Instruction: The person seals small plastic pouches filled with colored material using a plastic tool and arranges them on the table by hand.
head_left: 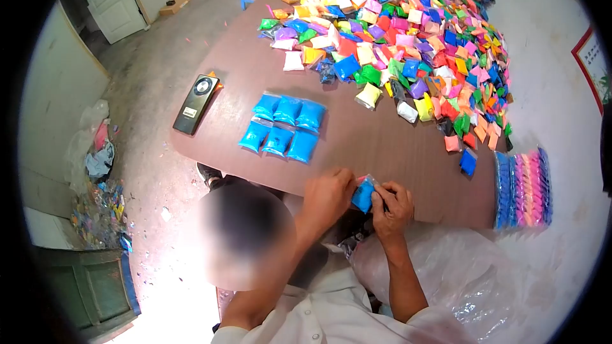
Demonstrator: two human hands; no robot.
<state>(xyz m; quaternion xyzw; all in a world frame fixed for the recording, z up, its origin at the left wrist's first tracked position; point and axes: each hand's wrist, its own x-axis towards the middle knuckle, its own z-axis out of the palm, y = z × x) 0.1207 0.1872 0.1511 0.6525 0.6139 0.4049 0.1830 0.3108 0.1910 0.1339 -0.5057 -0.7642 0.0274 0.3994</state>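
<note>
My left hand [328, 196] and my right hand [393, 209] hold a small clear plastic bag of blue material [363, 196] between them at the table's near edge. The left fingertips are pinched at the bag's upper left corner, where a bit of pink shows. Right thumb and fingers grip its right side. Just beyond, several similar flat blue packets [288, 111] lie in two neat rows on the brown table [236, 76]. Whether the held bag is sealed cannot be made out.
A large pile of many-coloured packets [408, 44] covers the far right of the table. A phone [196, 104] lies at the left edge. Strips of blue, pink and orange packets [523, 188] are at the right edge. A big clear plastic bag [446, 274] sits beside my right arm.
</note>
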